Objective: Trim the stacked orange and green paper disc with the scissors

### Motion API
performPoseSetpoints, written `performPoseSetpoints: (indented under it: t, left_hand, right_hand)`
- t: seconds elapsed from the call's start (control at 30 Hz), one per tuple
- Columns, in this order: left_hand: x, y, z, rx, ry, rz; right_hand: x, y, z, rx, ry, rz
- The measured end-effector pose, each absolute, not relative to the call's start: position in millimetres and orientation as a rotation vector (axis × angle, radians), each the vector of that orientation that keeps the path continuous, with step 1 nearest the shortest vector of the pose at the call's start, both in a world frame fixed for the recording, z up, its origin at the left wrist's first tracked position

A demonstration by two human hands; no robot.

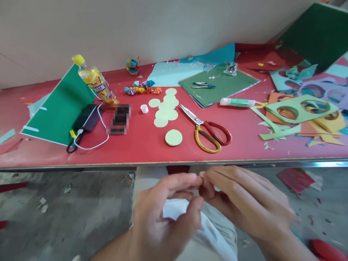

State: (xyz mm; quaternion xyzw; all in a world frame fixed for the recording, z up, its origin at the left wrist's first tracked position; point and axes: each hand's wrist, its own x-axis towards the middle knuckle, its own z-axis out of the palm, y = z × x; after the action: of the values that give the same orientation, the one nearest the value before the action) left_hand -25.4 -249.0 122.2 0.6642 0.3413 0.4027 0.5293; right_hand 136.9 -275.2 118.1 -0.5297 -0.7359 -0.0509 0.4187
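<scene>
My left hand (165, 210) and my right hand (244, 203) meet in front of my lap, below the red table's front edge (174, 161). Their fingertips pinch together at one spot; anything between them is too small to make out. On the table beyond them lies one pale green paper circle (173, 137), and behind it a cluster of several more circles (165, 108). Scissors with red and yellow handles (208, 130) rest to the right of the circles, apart from both hands.
A glue stick (237, 102), a white cap (144, 108), small folded paper fans (141, 88), a tilted yellow bottle (95, 81), a green sheet (61, 108), a power bank with a cable (86, 119), a compass on green card (214, 84) and cut paper scraps (299, 112) lie on the table.
</scene>
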Motion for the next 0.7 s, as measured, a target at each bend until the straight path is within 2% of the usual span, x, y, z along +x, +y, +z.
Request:
performPoseSetpoints:
  t: [0.1,0.2,0.3,0.5,0.7]
  left_hand:
    - [-21,-254,123,1.578,0.692,1.013]
    - [-15,-253,128,1.377,0.584,1.031]
    - [-11,-249,131,1.146,0.585,0.964]
    - [-11,-246,126,0.792,0.492,0.835]
    - [-11,-243,123,0.678,0.382,0.761]
  right_hand:
    - [132,-277,108,-1.264,-1.548,0.095]
    - [120,-281,98,-1.108,-1.243,0.423]
    - [108,-282,95,-1.009,-1.073,0.599]
    - [97,-281,98,-0.89,-0.915,0.76]
    - [95,-282,99,-0.863,-0.85,0.804]
